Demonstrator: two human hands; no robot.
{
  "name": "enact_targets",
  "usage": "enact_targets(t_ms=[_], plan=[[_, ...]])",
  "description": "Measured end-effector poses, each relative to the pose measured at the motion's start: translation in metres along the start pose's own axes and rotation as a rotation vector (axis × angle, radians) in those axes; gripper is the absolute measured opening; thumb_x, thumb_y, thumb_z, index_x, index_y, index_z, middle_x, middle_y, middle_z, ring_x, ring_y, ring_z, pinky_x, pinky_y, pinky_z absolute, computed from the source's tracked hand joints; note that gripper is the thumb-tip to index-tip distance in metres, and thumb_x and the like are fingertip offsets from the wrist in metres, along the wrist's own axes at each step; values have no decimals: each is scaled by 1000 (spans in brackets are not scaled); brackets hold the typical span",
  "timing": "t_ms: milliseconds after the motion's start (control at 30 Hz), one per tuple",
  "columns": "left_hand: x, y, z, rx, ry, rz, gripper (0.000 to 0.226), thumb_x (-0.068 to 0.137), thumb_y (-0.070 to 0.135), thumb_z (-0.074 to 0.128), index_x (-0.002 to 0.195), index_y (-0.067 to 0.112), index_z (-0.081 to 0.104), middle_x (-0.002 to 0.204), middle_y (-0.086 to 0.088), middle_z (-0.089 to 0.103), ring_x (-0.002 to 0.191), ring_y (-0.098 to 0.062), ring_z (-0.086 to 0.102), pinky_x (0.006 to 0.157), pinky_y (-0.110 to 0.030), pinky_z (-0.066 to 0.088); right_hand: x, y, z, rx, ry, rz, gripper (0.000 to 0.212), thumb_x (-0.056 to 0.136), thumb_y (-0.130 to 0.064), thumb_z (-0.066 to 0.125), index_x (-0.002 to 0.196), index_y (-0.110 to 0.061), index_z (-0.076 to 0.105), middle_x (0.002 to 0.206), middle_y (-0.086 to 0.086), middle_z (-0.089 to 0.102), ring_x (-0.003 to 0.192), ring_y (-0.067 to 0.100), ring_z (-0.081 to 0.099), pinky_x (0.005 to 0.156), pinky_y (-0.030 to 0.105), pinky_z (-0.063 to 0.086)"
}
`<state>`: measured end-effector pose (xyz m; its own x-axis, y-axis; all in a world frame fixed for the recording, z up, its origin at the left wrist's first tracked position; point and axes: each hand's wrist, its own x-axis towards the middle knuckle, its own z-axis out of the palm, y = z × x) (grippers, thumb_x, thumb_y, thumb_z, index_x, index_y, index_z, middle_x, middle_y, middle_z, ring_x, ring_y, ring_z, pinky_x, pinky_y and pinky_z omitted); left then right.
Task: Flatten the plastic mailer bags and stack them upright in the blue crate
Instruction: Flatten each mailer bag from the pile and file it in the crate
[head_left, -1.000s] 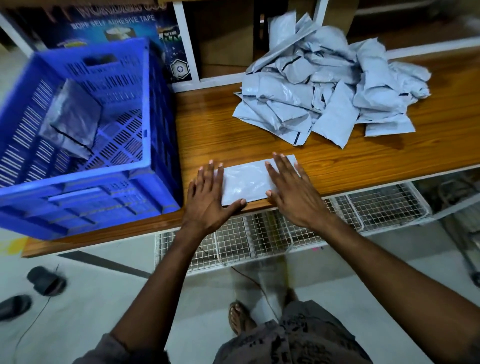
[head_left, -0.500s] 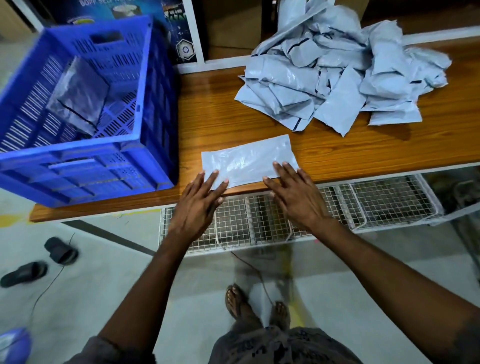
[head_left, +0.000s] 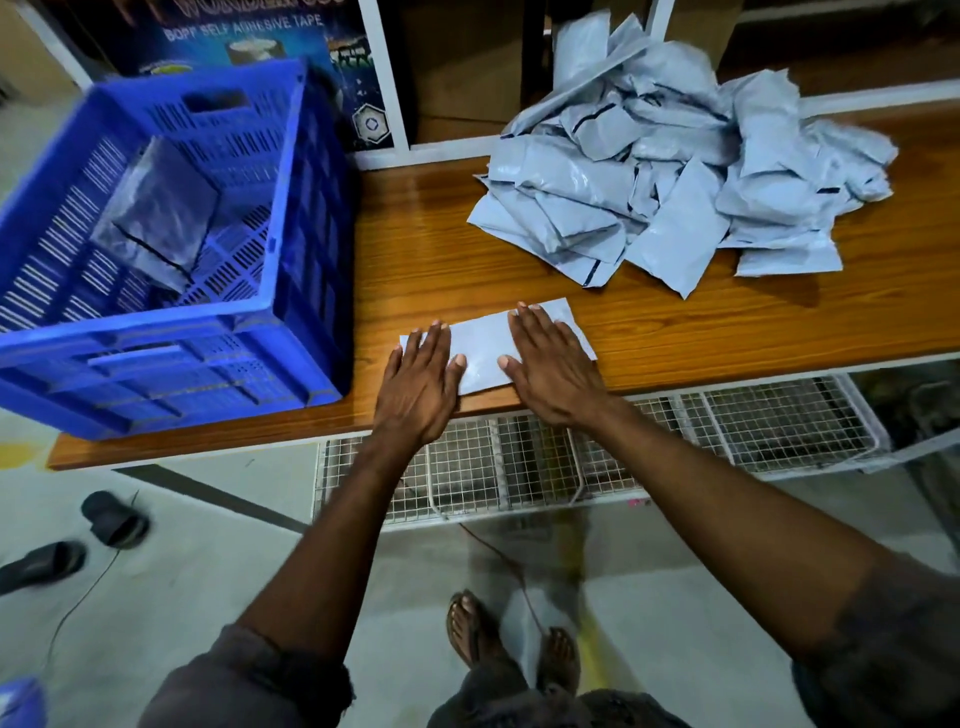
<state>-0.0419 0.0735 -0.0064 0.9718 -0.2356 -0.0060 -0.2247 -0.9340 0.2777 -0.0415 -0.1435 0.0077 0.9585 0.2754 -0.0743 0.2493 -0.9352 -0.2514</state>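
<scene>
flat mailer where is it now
Head view: the mailer lies on the table near its front edge, under the left hand and right hand, right of the crate.

My wooden table (head_left: 426, 249) carries the crate (head_left: 156, 364) at its left end, a loose pile (head_left: 623, 176) of mailers toward the back right, and one flat mailer (head_left: 480, 338) at the near edge, just in front of me, apart from both.

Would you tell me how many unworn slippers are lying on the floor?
2. One slipper lies below the blue crate; the other slipper lies left of it, cut off by the picture's edge. More may be out of view.
</scene>
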Motion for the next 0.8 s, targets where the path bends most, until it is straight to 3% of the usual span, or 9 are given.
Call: enact_targets(t_ms=[167, 400, 467, 567, 667, 800], plan=[[-5, -11, 9, 18, 14, -89, 80, 103, 68, 7, 165, 19, 6, 173, 0, 2, 159, -18, 4, 128, -43, 5, -4, 16, 12, -56, 9, 120, 88, 98, -75, 4, 161, -16, -13, 167, 1, -20, 154, 15, -18, 126, 43, -6], [-13, -20, 6, -6, 21, -108, 78, 102, 66, 0, 165, 19, -1, 173, 1, -5, 159, -18, -2, 127, -43, 1, -15, 27, 0, -102, -80, 261, 99, 90, -83, 0, 159, -15, -18, 166, 9, -23, 153, 24, -24, 124, 49, -12], [-13, -21, 3, -29, 25, -73, 80, 100, 66, -5, 165, 19, 0, 172, 2, -6, 159, -18, -3, 127, -43, 0, -17, 24, -8, -124, -54, 155, 102, 90, -84, 3, 159, -13, -18, 165, 10, -26, 151, 24, -27, 124, 49, -12], [-17, -17, -4, -150, 84, -51, 75, 102, 61, 2, 165, 22, 7, 173, 5, -3, 159, -18, 1, 126, -44, 7, -7, 4, -14, -123, -72, -167, 109, 84, -93, 12, 159, -20, -20, 165, 6, -27, 152, 20, -26, 126, 48, -6], [-27, -14, -12, -214, 212, -14, 59, 110, 41, 26, 164, 18, 19, 173, -3, 9, 159, -24, 10, 125, -45, 19, 5, -8, -6, -218, -161, -252, 119, 78, -96, 31, 160, -25, -18, 167, 6, -23, 154, 23, -21, 126, 50, -5], [-47, -2, -28, -247, 397, 67, 44, 107, 20, 45, 150, 9, 48, 156, -10, 45, 142, -27, 46, 114, -43, 42, -14, -8, -3, -312, -83, -208, 107, 91, -58, 64, 162, -23, -8, 170, 10, -5, 157, 29, -4, 126, 48, 7]])
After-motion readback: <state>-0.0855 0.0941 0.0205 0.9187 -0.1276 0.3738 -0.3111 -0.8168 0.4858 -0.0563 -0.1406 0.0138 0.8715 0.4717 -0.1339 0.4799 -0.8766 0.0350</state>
